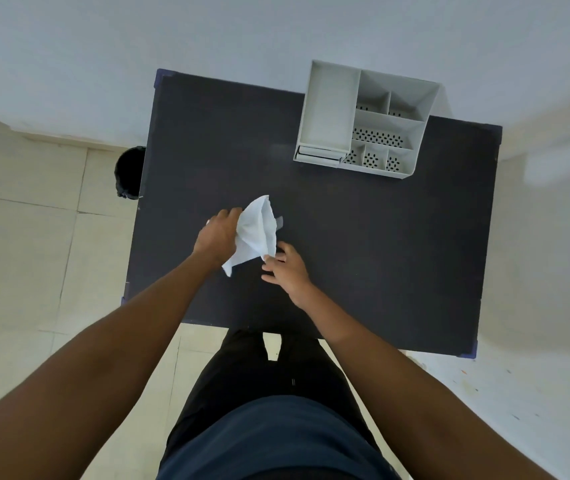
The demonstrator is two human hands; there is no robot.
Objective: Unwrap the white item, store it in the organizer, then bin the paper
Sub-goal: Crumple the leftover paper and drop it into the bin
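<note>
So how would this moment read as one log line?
step: unwrapping | left hand: grips paper | right hand: pinches paper edge | organizer: empty

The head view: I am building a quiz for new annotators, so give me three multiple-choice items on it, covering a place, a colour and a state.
1. Where does the organizer stand?
A. far right part of the table
B. on the floor
C. near left corner

2. What colour is the tabletop?
A. white
B. dark
C. red

3. What is the state of the paper?
A. lying flat, untouched
B. in the bin
C. held up by the left hand

Answers: 1 A, it sits toward the far right edge. 2 B, the surface is near black. 3 C, its fingers grip the paper, with the right hand at its lower corner.
</note>
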